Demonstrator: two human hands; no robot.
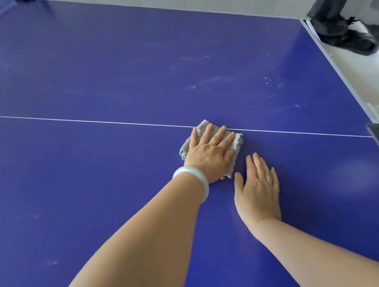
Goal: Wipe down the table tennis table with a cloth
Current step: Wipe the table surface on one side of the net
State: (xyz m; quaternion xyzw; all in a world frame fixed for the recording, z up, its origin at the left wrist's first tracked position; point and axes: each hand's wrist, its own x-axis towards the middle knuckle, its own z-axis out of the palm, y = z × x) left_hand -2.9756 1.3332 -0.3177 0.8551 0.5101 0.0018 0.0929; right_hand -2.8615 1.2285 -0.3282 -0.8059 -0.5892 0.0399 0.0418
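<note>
No writing was legible. The left hand [212,154], fingers spread, pressed a folded grey cloth [233,142] flat onto the blue table [90,169] at its white centre line [83,120]; the right hand [259,189] lay flat and empty just beside it.

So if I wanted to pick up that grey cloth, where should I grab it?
Probably the far corner of the cloth, coming from the side beyond the white line. The left hand lies flat across the middle, pressing it onto the table, so only the edges show. That corner pokes out past the fingertips, loose enough to pinch. The right hand rests bare beside it.
</note>
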